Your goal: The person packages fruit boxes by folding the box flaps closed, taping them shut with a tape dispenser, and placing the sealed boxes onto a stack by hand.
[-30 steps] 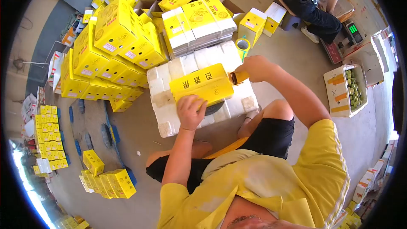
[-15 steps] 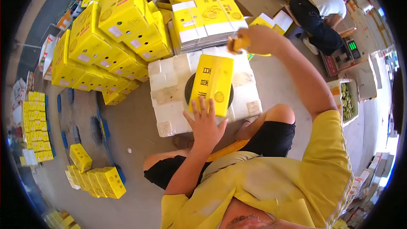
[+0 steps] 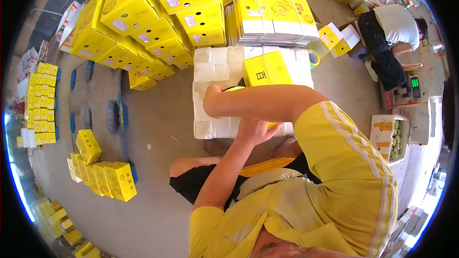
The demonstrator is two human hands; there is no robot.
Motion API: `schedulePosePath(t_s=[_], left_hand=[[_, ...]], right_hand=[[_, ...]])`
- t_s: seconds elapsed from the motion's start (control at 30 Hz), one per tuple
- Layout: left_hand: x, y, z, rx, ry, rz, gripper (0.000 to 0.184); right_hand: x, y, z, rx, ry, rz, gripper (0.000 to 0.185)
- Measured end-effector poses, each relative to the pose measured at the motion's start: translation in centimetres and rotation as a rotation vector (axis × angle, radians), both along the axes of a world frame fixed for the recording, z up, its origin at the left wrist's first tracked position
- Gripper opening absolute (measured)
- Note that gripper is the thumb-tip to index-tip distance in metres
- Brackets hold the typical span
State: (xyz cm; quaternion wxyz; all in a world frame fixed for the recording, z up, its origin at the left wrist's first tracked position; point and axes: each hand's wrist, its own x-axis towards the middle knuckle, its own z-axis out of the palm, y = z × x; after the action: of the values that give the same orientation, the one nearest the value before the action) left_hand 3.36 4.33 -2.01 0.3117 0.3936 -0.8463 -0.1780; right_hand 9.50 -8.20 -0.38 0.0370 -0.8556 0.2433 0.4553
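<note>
A yellow carton (image 3: 270, 69) with black characters lies on the white foam box (image 3: 210, 67), its near part hidden behind my right forearm. My right hand (image 3: 215, 101) has swung across to the left side of the carton, its fingers mostly hidden by the wrist, so what it holds does not show. Below the forearm, my left hand (image 3: 254, 130) rests at the carton's near end, its fingertips partly covered. A roll of tape (image 3: 313, 58) is at the foam box's right edge.
Stacked yellow cartons (image 3: 158, 33) rise at the left, and flat bundled cartons (image 3: 272, 14) lie beyond the foam box. A co-worker (image 3: 394, 28) bends near a scale (image 3: 415, 83) at the right. A box of green fruit (image 3: 396, 138) stands below. More cartons (image 3: 112, 179) are on the floor.
My right hand has moved from the carton's far right across to its left side. My left hand has shifted slightly toward the carton's near end. The view has turned to the right.
</note>
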Motion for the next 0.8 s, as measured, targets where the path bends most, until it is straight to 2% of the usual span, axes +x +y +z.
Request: schedulePosePath(t_s=[0.03,0.13,0.2,0.23,0.27,0.3,0.33,0.37,0.43,0.5,0.57,0.6,0.67,0.7,0.77,0.8], left_hand=[[0.1,-0.1,0.1,-0.050,-0.038,0.004,0.052],[0.4,-0.2,-0.5,-0.002,-0.119,-0.044,0.057],[0.2,-0.4,0.5,-0.118,-0.190,-0.019,0.064],[0.2,-0.5,0.4,-0.075,-0.194,-0.036,0.067],[0.1,-0.2,0.3,-0.092,-0.190,-0.026,0.066],[0.1,-0.1,0.2,-0.114,-0.186,-0.010,0.066],[0.0,-0.1,0.2,-0.098,-0.187,-0.004,0.063],[0.2,-0.3,0.3,-0.100,-0.191,-0.010,0.063],[0.6,-0.4,0.4,-0.120,-0.235,-0.021,0.061],[0.9,-0.3,0.9,-0.121,-0.240,-0.013,0.059],[1.1,-0.3,1.2,-0.053,-0.177,-0.004,0.058],[1.6,-0.7,0.3,-0.053,-0.029,-0.008,0.057],[1.0,-2.8,-3.8,0.043,0.469,0.259,0.055],[0.4,-4.8,-3.6,0.340,0.791,0.402,0.058],[1.4,-7.7,-10.0,1.459,1.490,-0.157,0.061],[-0.3,-8.0,-7.4,1.462,1.502,-0.026,0.064]], right_hand=[[0.0,-0.2,0.3,-0.002,0.096,0.018,0.044],[-0.6,-1.7,6.0,0.038,0.205,0.009,0.044],[-5.6,-2.5,13.9,0.032,-0.069,0.072,0.034],[-9.1,-2.5,16.5,0.024,-0.217,0.074,0.030],[-13.7,-2.4,17.5,-0.100,-0.408,0.002,0.026],[-17.4,-2.3,19.9,-0.099,-0.413,-0.139,0.024],[-22.1,-1.9,20.2,-0.098,-0.596,-0.261,0.021],[-25.6,-1.3,22.0,-0.063,-0.501,-0.374,0.027],[-34.6,-0.2,19.1,-0.142,-0.658,-0.385,0.046],[-41.1,1.3,13.7,-0.117,-0.747,-0.518,0.073],[-42.9,4.2,7.6,-0.032,-0.947,-0.851,0.085],[-42.5,5.3,4.1,-0.044,-1.003,-0.944,0.088],[-40.7,6.5,-3.1,-0.075,-1.158,-1.102,0.093],[-39.1,7.3,-3.6,0.033,-1.295,-1.247,0.086],[-37.2,6.8,-6.2,-0.188,-1.283,-1.169,0.080],[-36.4,6.7,-4.1,-0.153,-1.265,-1.303,0.074]])
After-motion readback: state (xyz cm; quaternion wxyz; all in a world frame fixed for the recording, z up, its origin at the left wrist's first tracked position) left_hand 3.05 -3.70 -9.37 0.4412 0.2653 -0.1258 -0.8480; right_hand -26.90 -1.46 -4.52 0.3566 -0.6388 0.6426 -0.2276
